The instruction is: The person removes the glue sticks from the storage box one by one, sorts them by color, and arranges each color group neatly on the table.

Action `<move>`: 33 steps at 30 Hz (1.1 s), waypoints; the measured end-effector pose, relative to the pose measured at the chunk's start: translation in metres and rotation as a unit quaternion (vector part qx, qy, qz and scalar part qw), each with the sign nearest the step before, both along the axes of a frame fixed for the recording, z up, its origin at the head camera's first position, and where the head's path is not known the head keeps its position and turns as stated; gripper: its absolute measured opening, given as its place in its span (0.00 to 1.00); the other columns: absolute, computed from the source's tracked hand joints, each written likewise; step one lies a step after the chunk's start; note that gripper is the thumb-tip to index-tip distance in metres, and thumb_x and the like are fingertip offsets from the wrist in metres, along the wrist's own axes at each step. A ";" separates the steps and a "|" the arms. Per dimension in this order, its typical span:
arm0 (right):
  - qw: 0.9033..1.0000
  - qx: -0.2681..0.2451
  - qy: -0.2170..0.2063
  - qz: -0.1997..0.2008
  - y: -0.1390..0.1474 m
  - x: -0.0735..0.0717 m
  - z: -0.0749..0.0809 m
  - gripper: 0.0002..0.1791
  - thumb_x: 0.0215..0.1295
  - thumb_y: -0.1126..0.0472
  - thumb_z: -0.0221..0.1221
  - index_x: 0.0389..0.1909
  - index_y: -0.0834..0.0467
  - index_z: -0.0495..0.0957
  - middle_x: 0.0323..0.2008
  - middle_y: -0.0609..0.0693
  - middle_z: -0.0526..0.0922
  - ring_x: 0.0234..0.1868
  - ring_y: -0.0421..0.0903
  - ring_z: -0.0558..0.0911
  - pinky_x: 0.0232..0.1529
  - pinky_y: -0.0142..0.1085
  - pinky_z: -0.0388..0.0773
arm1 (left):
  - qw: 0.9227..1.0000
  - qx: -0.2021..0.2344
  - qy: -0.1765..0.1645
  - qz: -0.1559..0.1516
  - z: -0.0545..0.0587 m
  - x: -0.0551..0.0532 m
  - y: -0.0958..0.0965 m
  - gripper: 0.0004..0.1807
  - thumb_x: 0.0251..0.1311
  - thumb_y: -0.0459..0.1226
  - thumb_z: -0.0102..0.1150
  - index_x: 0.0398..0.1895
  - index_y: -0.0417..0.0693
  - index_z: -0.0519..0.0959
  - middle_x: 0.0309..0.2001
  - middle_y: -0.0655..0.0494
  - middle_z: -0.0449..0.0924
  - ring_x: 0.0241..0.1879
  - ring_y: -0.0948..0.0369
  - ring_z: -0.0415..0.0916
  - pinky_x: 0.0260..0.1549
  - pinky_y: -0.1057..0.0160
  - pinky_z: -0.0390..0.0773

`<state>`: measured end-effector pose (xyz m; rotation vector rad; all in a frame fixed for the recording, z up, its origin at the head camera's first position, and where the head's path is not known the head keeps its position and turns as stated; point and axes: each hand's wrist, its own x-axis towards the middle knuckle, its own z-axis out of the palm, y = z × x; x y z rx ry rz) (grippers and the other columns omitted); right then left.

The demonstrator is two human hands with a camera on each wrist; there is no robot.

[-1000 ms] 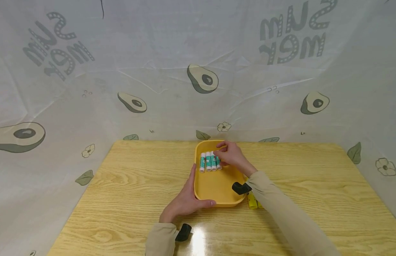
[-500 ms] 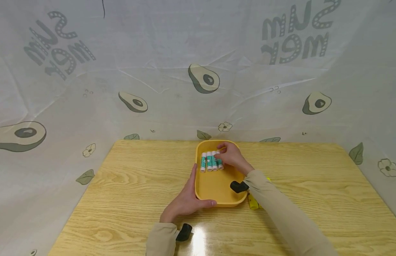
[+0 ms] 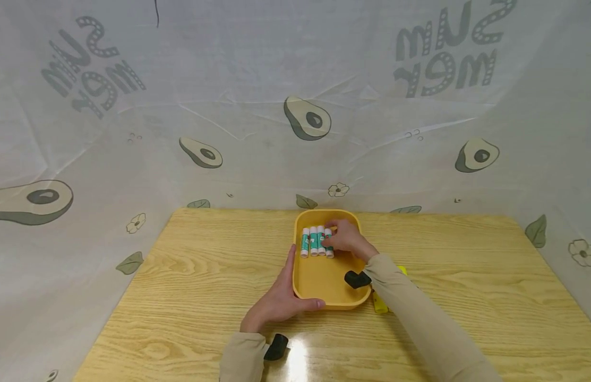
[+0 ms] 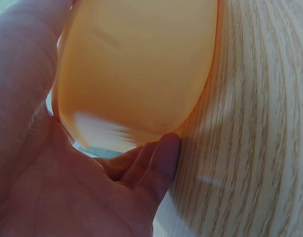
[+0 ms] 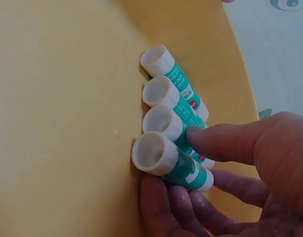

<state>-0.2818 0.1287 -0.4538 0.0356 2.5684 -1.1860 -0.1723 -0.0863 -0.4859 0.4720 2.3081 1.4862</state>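
Several white-and-green glue sticks (image 3: 314, 241) lie side by side in the back part of a yellow tray (image 3: 331, 303). My right hand (image 3: 347, 237) is inside the tray at the right end of the row. In the right wrist view, its fingers curl under the nearest glue stick (image 5: 172, 163), while the thumb (image 5: 225, 140) presses on the row from above. My left hand (image 3: 278, 300) holds the tray's front left corner, thumb along the front and fingers along the left side. Its curled fingertips (image 4: 166, 153) touch the tray's outer wall in the left wrist view.
Yellow objects (image 3: 380, 302) lie right of the tray, partly hidden by the right sleeve (image 3: 419, 307). The wooden table (image 3: 195, 286) extends around the tray. A white printed curtain (image 3: 247, 116) hangs behind it.
My right hand has lowered slightly toward the front, its fingers closer around the rightmost glue stick. That stick now lies more in line with the others. The left hand keeps its place.
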 end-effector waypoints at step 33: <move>0.987 -0.159 0.020 -0.020 0.004 0.002 0.002 0.27 0.64 0.67 0.65 0.64 0.62 0.72 0.46 0.58 0.72 0.41 0.50 0.79 0.45 0.44 0.88 | 1.000 0.009 0.013 -0.005 -0.002 -0.001 0.000 0.74 0.52 0.54 0.77 0.82 0.65 0.23 0.84 0.51 0.36 0.81 0.50 0.46 0.78 0.41 0.50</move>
